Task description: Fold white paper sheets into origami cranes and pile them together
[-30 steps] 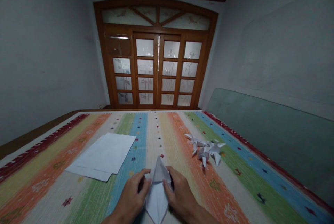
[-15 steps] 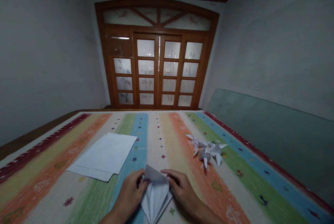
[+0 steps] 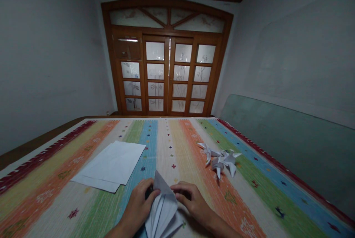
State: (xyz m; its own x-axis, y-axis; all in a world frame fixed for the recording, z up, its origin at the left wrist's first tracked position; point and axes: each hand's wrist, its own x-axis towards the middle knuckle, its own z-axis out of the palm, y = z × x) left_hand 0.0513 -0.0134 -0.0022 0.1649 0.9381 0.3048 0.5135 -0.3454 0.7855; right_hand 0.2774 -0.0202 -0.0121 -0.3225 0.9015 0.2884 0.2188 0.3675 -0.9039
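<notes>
The left hand and the right hand hold a folded white paper between them. Past the hands, on the striped rug, a stack of white paper lies to the left, and folded paper shapes lie to the right.

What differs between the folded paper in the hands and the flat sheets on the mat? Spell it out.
The folded paper is a pointed, creased shape; the flat sheets are plain rectangles. The folded paper sits between the left hand and right hand; the flat sheets lie on the striped mat. Both are white.
</notes>
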